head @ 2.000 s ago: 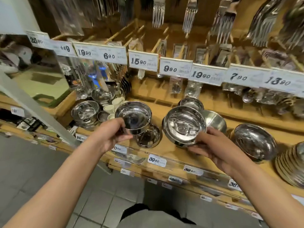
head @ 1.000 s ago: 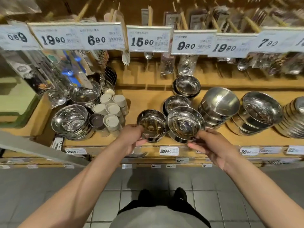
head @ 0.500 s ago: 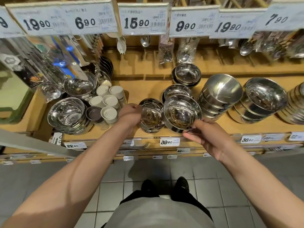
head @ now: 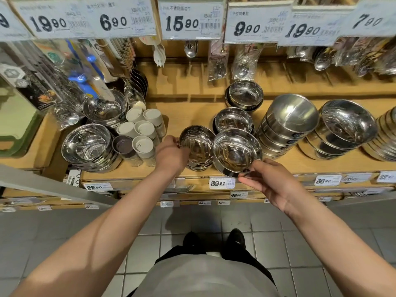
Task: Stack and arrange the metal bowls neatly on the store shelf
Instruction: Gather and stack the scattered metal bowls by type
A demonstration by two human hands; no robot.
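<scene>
My left hand point(head: 171, 153) grips the left rim of a small shiny metal bowl point(head: 197, 144) that sits nested on another bowl at the front of the wooden shelf point(head: 192, 112). My right hand point(head: 270, 183) pinches the near rim of a wider metal bowl point(head: 236, 152), tilted toward me just right of the first, above the shelf's front edge. Behind them stand a single bowl point(head: 233, 122) and a small stack point(head: 245, 95). Tall leaning stacks of larger bowls point(head: 285, 125) point(head: 342, 129) fill the right side.
White-capped shaker jars point(head: 142, 130) cluster left of my left hand, with more steel bowls point(head: 87, 144) point(head: 105, 107) beyond. Price tags point(head: 190, 20) and hanging packed cutlery point(head: 218, 63) overhang the shelf. A price label point(head: 221, 182) marks the front rail; tiled floor lies below.
My view has dropped toward the shelf. My left hand has set its small bowl down onto the bowl at the shelf front; my right hand has kept its wider bowl beside it.
</scene>
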